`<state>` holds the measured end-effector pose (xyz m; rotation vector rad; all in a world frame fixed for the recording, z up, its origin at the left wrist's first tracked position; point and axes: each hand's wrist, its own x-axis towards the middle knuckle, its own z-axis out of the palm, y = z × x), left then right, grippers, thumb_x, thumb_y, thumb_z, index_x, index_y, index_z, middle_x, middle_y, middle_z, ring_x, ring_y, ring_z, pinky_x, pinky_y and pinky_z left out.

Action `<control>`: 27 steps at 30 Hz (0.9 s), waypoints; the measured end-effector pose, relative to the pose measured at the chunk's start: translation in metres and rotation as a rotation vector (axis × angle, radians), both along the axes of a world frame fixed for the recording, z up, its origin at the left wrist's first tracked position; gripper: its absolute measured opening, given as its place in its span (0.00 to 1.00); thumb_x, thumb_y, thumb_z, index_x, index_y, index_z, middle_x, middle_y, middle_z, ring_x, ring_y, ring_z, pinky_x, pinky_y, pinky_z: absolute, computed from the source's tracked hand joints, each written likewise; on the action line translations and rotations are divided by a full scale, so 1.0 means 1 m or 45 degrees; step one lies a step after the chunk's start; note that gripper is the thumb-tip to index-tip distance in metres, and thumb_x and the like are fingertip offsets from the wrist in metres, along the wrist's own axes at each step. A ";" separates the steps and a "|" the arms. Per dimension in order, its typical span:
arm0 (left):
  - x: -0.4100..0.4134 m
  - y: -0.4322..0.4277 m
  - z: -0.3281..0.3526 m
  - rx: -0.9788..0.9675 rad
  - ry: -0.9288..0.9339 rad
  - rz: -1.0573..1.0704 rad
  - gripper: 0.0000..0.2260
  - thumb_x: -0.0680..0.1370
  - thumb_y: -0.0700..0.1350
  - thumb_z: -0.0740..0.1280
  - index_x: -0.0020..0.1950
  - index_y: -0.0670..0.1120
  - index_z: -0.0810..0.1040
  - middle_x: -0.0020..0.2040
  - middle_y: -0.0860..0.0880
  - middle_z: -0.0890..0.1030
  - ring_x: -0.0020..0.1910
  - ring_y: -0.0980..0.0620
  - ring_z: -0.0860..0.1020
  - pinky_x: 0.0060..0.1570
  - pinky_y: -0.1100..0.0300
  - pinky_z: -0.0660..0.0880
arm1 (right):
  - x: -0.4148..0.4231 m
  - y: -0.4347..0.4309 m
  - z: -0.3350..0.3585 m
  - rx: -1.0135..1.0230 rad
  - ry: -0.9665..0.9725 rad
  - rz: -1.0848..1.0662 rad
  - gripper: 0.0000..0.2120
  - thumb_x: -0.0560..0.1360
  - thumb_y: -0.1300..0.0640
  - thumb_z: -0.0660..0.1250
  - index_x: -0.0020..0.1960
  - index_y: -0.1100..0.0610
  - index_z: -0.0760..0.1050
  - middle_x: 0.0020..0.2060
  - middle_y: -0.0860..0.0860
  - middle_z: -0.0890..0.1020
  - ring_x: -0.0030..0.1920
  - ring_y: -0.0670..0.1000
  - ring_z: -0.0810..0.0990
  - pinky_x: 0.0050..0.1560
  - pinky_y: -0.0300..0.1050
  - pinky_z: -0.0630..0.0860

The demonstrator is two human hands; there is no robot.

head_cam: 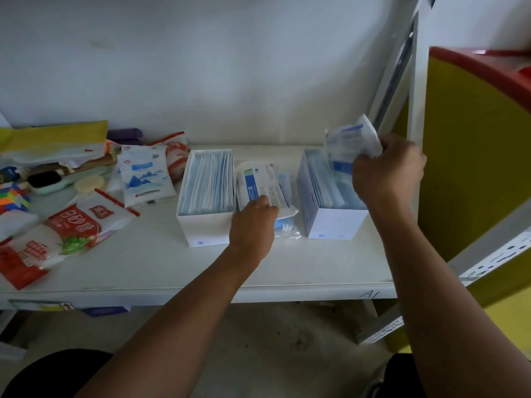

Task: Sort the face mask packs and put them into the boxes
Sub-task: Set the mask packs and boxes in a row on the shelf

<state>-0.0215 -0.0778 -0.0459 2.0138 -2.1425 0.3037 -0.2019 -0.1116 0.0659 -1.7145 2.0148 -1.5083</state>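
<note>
Left hand: the left hand [253,222] lies palm down between the two boxes, its fingers curled over the near end of a flat white face mask pack with a blue band [260,183], which it grips.
Right hand: the right hand [385,170] is closed round a crumpled bunch of clear blue-printed face mask packs [352,137], held upright just above the far end of the right-hand box.
Left box: an open white cardboard box [207,229], filled with blue-and-white packs standing on edge (nearly wall to wall).
Right box: an open white and pale blue cardboard box [333,224], also holding packs on edge, though less tightly.
Loose packs: under the white pack lie a few clear packs with blue contents [284,225], flat on the shelf between the boxes.
Shelf: a white shelf board [172,262] against a white wall carries everything.
Left of the boxes: a white bag with a blue mountain print [143,176], red-and-white sugar bags [71,225] and a multicoloured puzzle cube [13,196].
Right edge: a yellow panel with a red rim [474,145] stands beside the shelf post.
</note>
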 end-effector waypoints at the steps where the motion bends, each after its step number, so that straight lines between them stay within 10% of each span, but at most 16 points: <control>1: 0.002 0.002 -0.002 -0.022 -0.001 -0.080 0.12 0.79 0.41 0.68 0.62 0.44 0.77 0.61 0.46 0.76 0.61 0.46 0.77 0.57 0.53 0.78 | 0.005 -0.001 0.006 -0.136 0.055 0.024 0.11 0.71 0.64 0.70 0.52 0.58 0.83 0.44 0.50 0.84 0.40 0.49 0.80 0.32 0.35 0.72; 6: 0.003 0.013 -0.014 -0.091 -0.071 -0.354 0.14 0.66 0.38 0.80 0.49 0.42 0.83 0.48 0.43 0.83 0.48 0.42 0.84 0.42 0.49 0.83 | 0.043 -0.004 -0.018 -0.533 0.295 0.360 0.13 0.66 0.71 0.68 0.47 0.59 0.84 0.43 0.54 0.85 0.41 0.55 0.81 0.40 0.44 0.73; 13: 0.026 0.028 -0.026 -0.681 0.265 -0.564 0.09 0.74 0.42 0.64 0.35 0.42 0.80 0.33 0.45 0.79 0.32 0.45 0.75 0.33 0.56 0.72 | 0.067 -0.002 -0.112 -0.056 0.732 0.780 0.18 0.59 0.74 0.68 0.47 0.62 0.82 0.45 0.57 0.82 0.44 0.63 0.80 0.36 0.52 0.79; 19: 0.044 0.026 -0.005 -0.650 0.257 0.042 0.10 0.77 0.50 0.62 0.46 0.44 0.76 0.44 0.45 0.79 0.45 0.44 0.75 0.46 0.51 0.68 | 0.064 0.005 -0.109 0.247 0.789 0.988 0.21 0.65 0.58 0.72 0.58 0.57 0.80 0.58 0.53 0.80 0.63 0.57 0.76 0.59 0.54 0.78; 23: 0.049 0.016 -0.009 -0.410 0.169 0.339 0.14 0.75 0.52 0.66 0.56 0.46 0.75 0.49 0.45 0.81 0.51 0.42 0.75 0.50 0.48 0.67 | 0.047 0.009 -0.093 -0.079 0.715 0.517 0.21 0.69 0.50 0.69 0.58 0.58 0.81 0.59 0.55 0.81 0.68 0.61 0.72 0.66 0.57 0.70; 27: 0.045 0.015 -0.014 -0.501 0.231 0.168 0.08 0.75 0.44 0.68 0.53 0.44 0.79 0.44 0.46 0.84 0.49 0.43 0.77 0.49 0.49 0.67 | 0.035 0.004 -0.095 0.168 0.631 0.137 0.14 0.73 0.56 0.67 0.58 0.59 0.79 0.56 0.58 0.81 0.58 0.62 0.75 0.58 0.56 0.72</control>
